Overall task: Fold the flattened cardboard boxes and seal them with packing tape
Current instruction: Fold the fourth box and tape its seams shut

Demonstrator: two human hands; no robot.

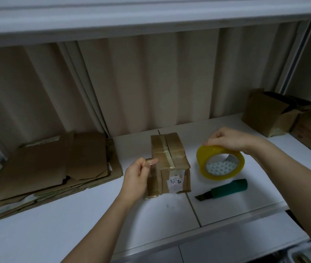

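Observation:
A small folded cardboard box (169,156) stands on the white table (75,215), with tape along its top seam and a label on its near face. My left hand (137,177) pinches a strip of clear tape (151,179) that hangs down the box's left near corner. To the right of the box my right hand (228,139) grips the top of a yellow packing tape roll (220,162), which is held on edge with its hole facing me. A stack of flattened cardboard boxes (46,168) lies at the left.
A green utility knife (226,189) with its blade out lies just below the tape roll. Several folded boxes (276,116) sit at the back right. Beige panels form the wall behind, under an overhead shelf. The table's front edge runs diagonally at lower right.

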